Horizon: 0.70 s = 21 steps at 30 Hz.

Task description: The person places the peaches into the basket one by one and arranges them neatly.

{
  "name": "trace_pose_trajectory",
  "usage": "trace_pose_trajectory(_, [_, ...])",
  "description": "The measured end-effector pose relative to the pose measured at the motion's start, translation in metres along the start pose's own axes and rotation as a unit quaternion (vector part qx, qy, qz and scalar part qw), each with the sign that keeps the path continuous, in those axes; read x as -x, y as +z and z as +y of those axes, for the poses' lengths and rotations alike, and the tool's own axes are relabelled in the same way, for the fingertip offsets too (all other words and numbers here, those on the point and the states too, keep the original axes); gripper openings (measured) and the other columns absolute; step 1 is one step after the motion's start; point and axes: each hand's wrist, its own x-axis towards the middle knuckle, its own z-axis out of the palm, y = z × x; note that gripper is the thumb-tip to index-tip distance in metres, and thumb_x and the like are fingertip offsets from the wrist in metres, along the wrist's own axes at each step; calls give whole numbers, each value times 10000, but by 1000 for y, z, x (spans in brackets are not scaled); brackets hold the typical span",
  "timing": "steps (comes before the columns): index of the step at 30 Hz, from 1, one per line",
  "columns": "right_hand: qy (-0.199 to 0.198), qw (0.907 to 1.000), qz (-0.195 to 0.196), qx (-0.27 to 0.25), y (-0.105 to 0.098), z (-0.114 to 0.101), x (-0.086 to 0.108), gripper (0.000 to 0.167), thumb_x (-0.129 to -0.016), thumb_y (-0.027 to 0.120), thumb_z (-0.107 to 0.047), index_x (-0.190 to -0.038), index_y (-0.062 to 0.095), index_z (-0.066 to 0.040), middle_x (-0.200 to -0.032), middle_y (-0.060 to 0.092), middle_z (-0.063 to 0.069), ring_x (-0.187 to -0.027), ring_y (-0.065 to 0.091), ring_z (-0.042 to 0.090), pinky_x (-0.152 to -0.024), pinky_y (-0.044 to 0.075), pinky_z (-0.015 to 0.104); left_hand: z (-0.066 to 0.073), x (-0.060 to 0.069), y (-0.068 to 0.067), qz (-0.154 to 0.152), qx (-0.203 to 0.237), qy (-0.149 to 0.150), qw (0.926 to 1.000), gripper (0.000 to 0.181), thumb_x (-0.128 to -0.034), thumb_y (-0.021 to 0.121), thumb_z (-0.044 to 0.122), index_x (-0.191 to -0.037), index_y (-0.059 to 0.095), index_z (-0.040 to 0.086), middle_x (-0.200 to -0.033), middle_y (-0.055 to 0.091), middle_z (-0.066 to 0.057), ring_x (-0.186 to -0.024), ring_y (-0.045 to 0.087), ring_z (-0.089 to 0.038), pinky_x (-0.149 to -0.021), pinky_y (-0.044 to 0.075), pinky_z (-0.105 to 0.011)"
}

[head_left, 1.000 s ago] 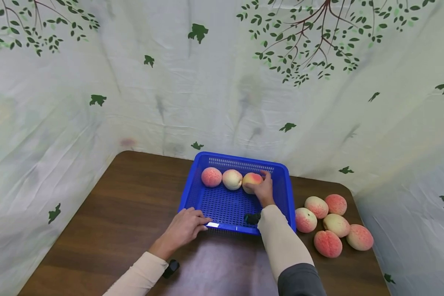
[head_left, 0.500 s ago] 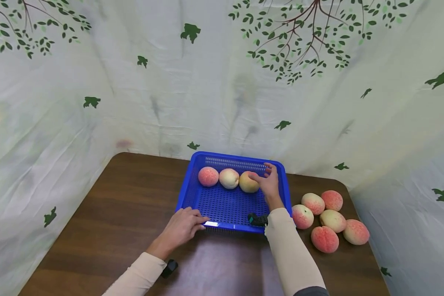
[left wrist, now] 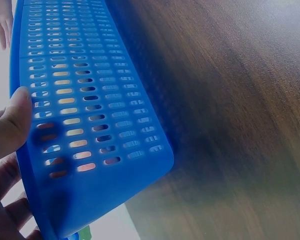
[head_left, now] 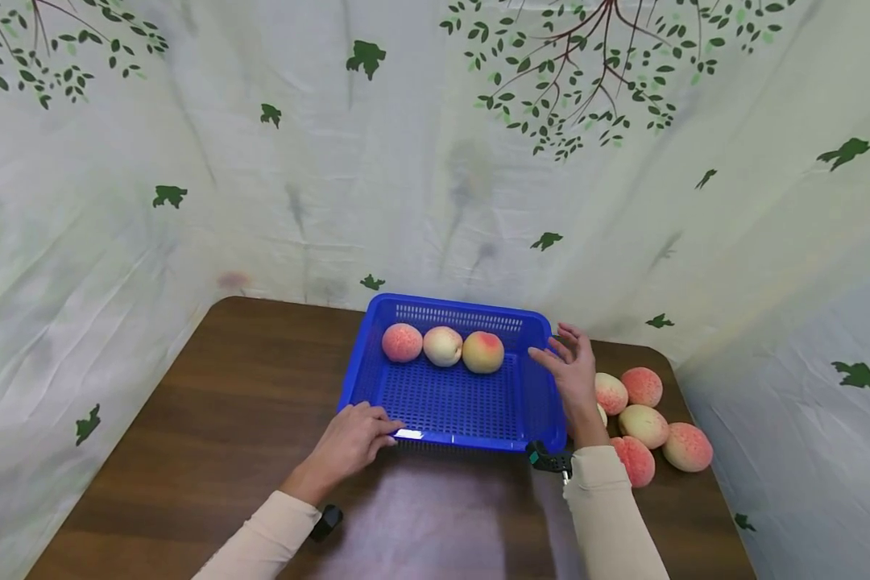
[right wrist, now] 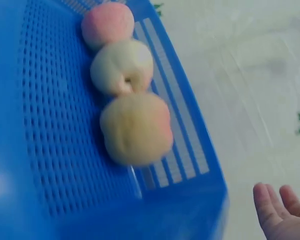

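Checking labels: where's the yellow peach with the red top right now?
In the head view, the yellow peach sits in the blue basket, toward the back, at the right end of a three-peach row, beside the middle peach.

Three peaches (right wrist: 122,67) sit in a touching row inside a blue basket (right wrist: 60,100), fingers (right wrist: 264,201) outside its rim.

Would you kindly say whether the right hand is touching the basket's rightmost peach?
Apart: the head view shows blue basket between the right hand and the rightmost peach.
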Motion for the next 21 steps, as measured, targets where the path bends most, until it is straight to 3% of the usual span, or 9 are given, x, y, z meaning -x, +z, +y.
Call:
trace_pose_trajectory(3, [-114,9997,222,64,-17,1,8,687,-844,734,-75,-1417,357,-77,-1411,407,70,-1271,457,259,-921,458,213,-1,0,-1,-9,-3,-9,10000,204,-772,783,186,-975,778,171,-798,646,30,-672,539,-171,-580,414,-297])
trace_pose_trajectory(7, [-260,9979,601,-14,-40,7,20,644,-846,722,-45,-1392,382,-61,-1353,449,22,-1197,484,170,-874,458,164,-2,0,-2,-23,-5,-20,10000,215,-766,782,193,-980,778,170,-795,643,28,-673,543,-176,-579,416,-305])
trace_pose_trajectory(14, [-654,9889,1335,-17,-75,16,41,601,-820,704,63,-1352,436,-22,-1273,495,9,-1181,474,198,-990,402,248,-2,-1,-2,15,33,25,10000,211,-769,775,194,-979,777,168,-795,643,30,-673,537,-175,-578,412,-302])
trace_pose_trajectory(21, [-495,9759,2039,594,-102,36,69,659,-808,753,-17,-1382,433,-51,-1319,479,38,-1251,407,231,-1099,282,285,-1,-1,-1,11,67,-1,10000,214,-771,773,201,-983,776,170,-792,637,35,-667,528,-169,-569,400,-292])
